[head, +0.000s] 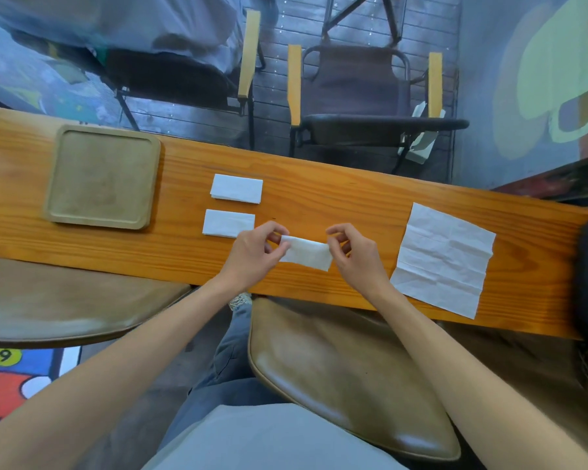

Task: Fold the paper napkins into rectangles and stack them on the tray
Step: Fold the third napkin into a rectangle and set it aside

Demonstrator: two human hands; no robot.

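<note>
At the near edge of the table [353,198], the left hand [252,256] and right hand [357,256] each pinched one end of a folded napkin [308,254], the grip of both closed on it. Two finished rectangles [236,188] [228,223] lay side by side just left of the hands, apart from the empty tray [53,198] further left. One unfolded napkin [443,259] lay flat to the right. Likely faults: uneven pull at the two ends could skew or tear the thin paper; a loose crease could spring open; the near rectangle might be nudged by the left hand.
</note>
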